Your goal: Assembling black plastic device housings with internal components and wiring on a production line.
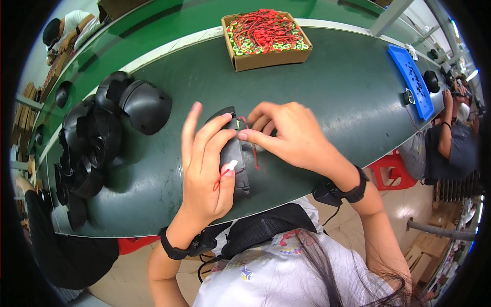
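Note:
A black curved plastic shell [234, 151] rests on the green table in front of me. My left hand [204, 166] lies over it, fingers on its far part and thumb along its near side, holding it. By that thumb, a white connector [232, 165] sticks up on a short red lead. A bit of green [239, 124] shows inside the shell's far end, mostly hidden by fingers. My right hand [294, 133] is bent in at the shell's right edge, thumb and fingertips closed around a red wire [255, 153] that runs out beneath them.
Several black dome-shaped shells [148, 106] are heaped at the left. A cardboard box [271, 60] of green-wrapped cells with red leads stands at the far middle. A blue tray [427, 105] with small black parts lies at the far right. Other people sit along the bench.

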Action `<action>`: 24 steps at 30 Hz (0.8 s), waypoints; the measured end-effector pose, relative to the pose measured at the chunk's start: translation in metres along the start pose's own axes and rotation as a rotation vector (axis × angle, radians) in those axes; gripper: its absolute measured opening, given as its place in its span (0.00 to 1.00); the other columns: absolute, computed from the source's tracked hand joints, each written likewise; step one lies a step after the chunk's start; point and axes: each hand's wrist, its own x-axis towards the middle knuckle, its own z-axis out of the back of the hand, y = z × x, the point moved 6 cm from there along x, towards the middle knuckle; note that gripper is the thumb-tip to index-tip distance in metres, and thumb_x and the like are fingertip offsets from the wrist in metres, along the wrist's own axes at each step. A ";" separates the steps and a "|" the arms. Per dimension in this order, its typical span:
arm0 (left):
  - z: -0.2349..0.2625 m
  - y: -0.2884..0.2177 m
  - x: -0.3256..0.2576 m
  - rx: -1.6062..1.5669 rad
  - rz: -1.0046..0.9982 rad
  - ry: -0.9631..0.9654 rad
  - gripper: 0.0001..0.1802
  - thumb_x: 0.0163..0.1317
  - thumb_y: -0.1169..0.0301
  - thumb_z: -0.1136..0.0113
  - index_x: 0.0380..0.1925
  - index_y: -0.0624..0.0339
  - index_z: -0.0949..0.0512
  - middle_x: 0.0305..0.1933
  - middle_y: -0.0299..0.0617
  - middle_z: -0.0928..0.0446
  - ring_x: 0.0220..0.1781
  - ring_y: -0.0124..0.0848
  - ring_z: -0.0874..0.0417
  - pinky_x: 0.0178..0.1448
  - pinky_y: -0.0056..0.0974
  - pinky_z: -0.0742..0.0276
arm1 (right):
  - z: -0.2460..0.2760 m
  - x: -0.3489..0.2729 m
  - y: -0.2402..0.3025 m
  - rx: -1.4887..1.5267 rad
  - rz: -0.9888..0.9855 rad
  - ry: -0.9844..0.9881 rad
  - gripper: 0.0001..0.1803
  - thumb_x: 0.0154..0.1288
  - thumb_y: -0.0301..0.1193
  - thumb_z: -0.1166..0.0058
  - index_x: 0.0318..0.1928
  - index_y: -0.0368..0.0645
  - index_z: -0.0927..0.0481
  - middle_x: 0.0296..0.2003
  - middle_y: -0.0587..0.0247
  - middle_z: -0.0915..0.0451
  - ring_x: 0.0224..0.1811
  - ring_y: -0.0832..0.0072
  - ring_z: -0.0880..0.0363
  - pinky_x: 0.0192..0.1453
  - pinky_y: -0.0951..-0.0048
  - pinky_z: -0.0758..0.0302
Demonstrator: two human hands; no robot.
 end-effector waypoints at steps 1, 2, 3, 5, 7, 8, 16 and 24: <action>-0.002 0.004 -0.002 -0.104 0.033 0.018 0.19 0.54 0.74 0.53 0.46 0.70 0.27 0.57 0.57 0.30 0.63 0.60 0.33 0.65 0.54 0.38 | -0.013 0.001 -0.007 0.269 -0.083 0.121 0.12 0.62 0.33 0.43 0.33 0.33 0.21 0.24 0.58 0.18 0.25 0.72 0.19 0.33 0.72 0.24; -0.002 0.004 -0.002 -0.125 0.049 0.030 0.19 0.54 0.75 0.54 0.46 0.72 0.26 0.58 0.57 0.29 0.64 0.61 0.34 0.65 0.54 0.37 | -0.022 0.000 -0.010 0.538 -0.164 0.241 0.09 0.63 0.29 0.45 0.33 0.33 0.21 0.24 0.57 0.19 0.26 0.73 0.19 0.35 0.72 0.24; -0.001 0.005 -0.002 -0.120 0.043 0.035 0.19 0.54 0.75 0.54 0.46 0.72 0.26 0.58 0.57 0.29 0.64 0.61 0.34 0.65 0.54 0.37 | -0.020 0.000 -0.009 0.543 -0.161 0.234 0.09 0.63 0.29 0.45 0.33 0.33 0.21 0.24 0.57 0.19 0.26 0.73 0.19 0.35 0.72 0.24; -0.001 0.007 -0.001 -0.119 0.023 0.041 0.19 0.53 0.76 0.55 0.44 0.72 0.25 0.57 0.56 0.28 0.63 0.60 0.32 0.65 0.53 0.36 | -0.006 0.000 -0.001 0.322 -0.012 0.127 0.08 0.62 0.28 0.45 0.30 0.35 0.20 0.25 0.59 0.19 0.26 0.70 0.21 0.34 0.70 0.26; 0.001 0.007 0.000 -0.118 0.018 0.046 0.19 0.52 0.77 0.56 0.43 0.73 0.24 0.56 0.55 0.27 0.64 0.59 0.32 0.66 0.53 0.37 | 0.010 -0.006 0.012 0.079 0.216 -0.057 0.06 0.58 0.27 0.43 0.29 0.37 0.21 0.24 0.61 0.21 0.27 0.70 0.23 0.34 0.70 0.27; 0.002 0.008 0.000 -0.109 0.034 0.047 0.19 0.52 0.77 0.57 0.43 0.73 0.23 0.56 0.55 0.27 0.64 0.59 0.32 0.66 0.53 0.37 | 0.020 -0.013 0.026 -0.174 0.435 -0.235 0.04 0.55 0.27 0.42 0.27 0.39 0.21 0.24 0.64 0.23 0.27 0.70 0.24 0.34 0.70 0.29; -0.013 -0.013 0.016 -0.095 -0.022 0.200 0.19 0.59 0.74 0.58 0.43 0.71 0.20 0.53 0.52 0.23 0.63 0.60 0.32 0.67 0.54 0.36 | 0.030 -0.041 0.052 -0.281 0.716 -0.419 0.06 0.41 0.31 0.47 0.21 0.45 0.29 0.22 0.67 0.31 0.26 0.72 0.29 0.31 0.71 0.32; -0.004 -0.014 -0.005 -0.144 -0.040 0.287 0.20 0.68 0.66 0.59 0.52 0.67 0.26 0.63 0.60 0.35 0.64 0.54 0.34 0.67 0.47 0.40 | 0.013 -0.036 0.048 -0.239 0.778 -0.417 0.07 0.53 0.33 0.46 0.26 0.43 0.25 0.25 0.67 0.26 0.31 0.72 0.28 0.35 0.69 0.33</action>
